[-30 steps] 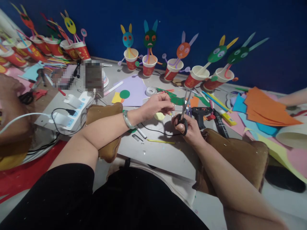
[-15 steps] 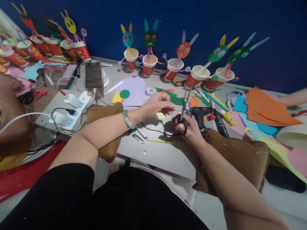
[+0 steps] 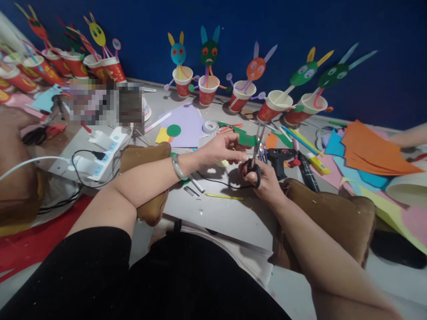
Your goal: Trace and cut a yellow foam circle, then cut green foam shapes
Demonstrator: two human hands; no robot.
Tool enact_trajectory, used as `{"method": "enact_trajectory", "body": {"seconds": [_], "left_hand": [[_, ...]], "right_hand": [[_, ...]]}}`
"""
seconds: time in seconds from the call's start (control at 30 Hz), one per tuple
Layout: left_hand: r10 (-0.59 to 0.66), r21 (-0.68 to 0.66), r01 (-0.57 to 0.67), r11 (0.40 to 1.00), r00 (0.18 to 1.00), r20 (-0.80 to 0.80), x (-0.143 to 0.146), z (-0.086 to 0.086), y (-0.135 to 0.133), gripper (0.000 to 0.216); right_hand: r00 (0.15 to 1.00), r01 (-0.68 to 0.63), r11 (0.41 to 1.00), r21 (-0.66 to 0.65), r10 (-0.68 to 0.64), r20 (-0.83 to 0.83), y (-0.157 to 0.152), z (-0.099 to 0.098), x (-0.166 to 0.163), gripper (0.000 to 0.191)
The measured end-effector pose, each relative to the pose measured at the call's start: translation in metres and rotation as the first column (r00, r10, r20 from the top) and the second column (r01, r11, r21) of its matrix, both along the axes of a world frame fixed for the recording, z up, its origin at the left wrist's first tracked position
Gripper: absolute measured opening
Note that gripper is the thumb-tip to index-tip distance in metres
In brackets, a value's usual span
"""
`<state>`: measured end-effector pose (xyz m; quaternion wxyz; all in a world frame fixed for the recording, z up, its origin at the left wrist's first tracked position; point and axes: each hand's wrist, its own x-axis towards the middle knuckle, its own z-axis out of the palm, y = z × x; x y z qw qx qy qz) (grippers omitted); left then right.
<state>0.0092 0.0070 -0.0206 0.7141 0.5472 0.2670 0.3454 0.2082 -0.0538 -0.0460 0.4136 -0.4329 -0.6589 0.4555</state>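
Observation:
My right hand (image 3: pixel 265 180) is closed round the black handles of a pair of scissors (image 3: pixel 255 153), whose metal blades point up and away from me. My left hand (image 3: pixel 222 149), with a pale bangle on its wrist, is beside the scissors. Its thumb and fingers are apart, and I see nothing held in them. Just past those fingers lie green paper pieces (image 3: pixel 247 140). A pale yellow paper piece (image 3: pixel 223 163) is partly hidden below the left hand. Nearer to me, a thin yellow strip (image 3: pixel 223 196) lies on the table.
Red paper cups (image 3: pixel 207 91) with paper rabbit figures line the blue wall. A glue gun (image 3: pixel 278 160) and orange paper (image 3: pixel 367 149) lie to the right. On the left are a power strip (image 3: pixel 110 149) and another person's arm (image 3: pixel 11 151). Brown cushions (image 3: pixel 328 213) lie under my arms.
The thumb and fingers of my left hand have spread from a near pinch, and the hand has shifted slightly right. My right hand and the scissors have barely moved.

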Motion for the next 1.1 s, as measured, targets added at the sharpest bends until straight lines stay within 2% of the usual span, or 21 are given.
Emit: {"method": "enact_trajectory", "body": {"seconds": [0.17, 0.3, 0.43, 0.57, 0.73, 0.93, 1.1], "left_hand": [[0.041, 0.046, -0.04, 0.998, 0.999, -0.017, 0.0, -0.002, 0.0, 0.055], [0.082, 0.018, -0.082, 0.997, 0.997, -0.004, 0.001, 0.004, -0.002, 0.052], [0.188, -0.042, -0.187, 0.981, 0.982, 0.018, -0.001, 0.013, -0.002, 0.038], [0.211, -0.034, -0.211, 0.977, 0.978, -0.002, -0.004, 0.018, 0.0, 0.021], [0.2, -0.072, -0.203, 0.977, 0.979, -0.042, -0.004, 0.019, 0.0, 0.023], [0.25, -0.171, -0.253, 0.952, 0.968, -0.037, -0.001, 0.021, -0.004, 0.022], [0.273, -0.217, -0.273, 0.937, 0.962, -0.032, 0.001, 0.022, -0.006, 0.027]], "right_hand": [[1.0, -0.003, 1.0, -0.013, 0.003, 0.022, 0.0, 0.0, 0.001, 0.072], [1.0, -0.001, 1.0, -0.028, 0.002, 0.017, -0.001, 0.0, 0.0, 0.071], [1.0, 0.004, 0.999, -0.045, -0.003, 0.021, -0.001, 0.002, -0.001, 0.072], [1.0, 0.008, 0.999, -0.037, -0.007, 0.027, -0.001, 0.003, -0.001, 0.073], [0.999, 0.003, 0.999, -0.041, -0.001, 0.037, -0.001, 0.004, -0.001, 0.072], [0.995, -0.064, 0.995, -0.072, 0.069, 0.072, -0.001, 0.002, 0.0, 0.071], [0.993, -0.064, 0.994, -0.092, 0.073, 0.09, -0.001, 0.001, 0.0, 0.071]]}}
